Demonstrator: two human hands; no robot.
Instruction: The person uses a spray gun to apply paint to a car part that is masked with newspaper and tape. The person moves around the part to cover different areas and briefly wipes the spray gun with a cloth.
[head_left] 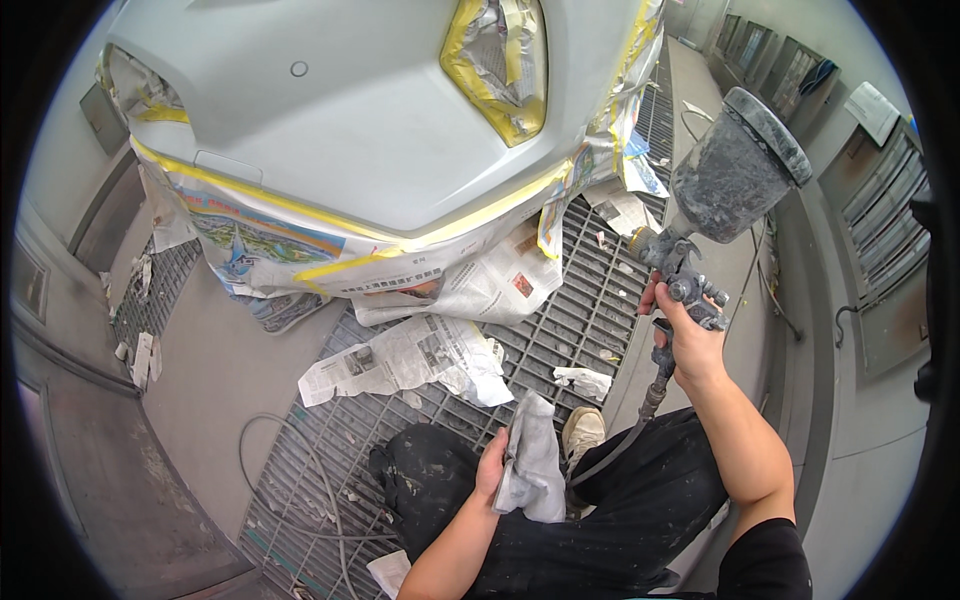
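Note:
My right hand is closed round the handle of a spray gun, raised at the right. On top of the gun sits a dark, paint-smeared cup, tilted to the upper right. An air hose runs from the handle down between my legs. Low in the middle, my left hand grips a crumpled grey-white cloth, its fingers mostly hidden behind it. Ahead of both hands, and apart from them, is a pale grey vehicle body, edged with yellow tape and newspaper masking.
Loose newspaper and paper scraps lie on the metal floor grating. A looped hose crosses the grating at left. Vented wall panels line the right side. Newspaper and tape cover a lamp opening.

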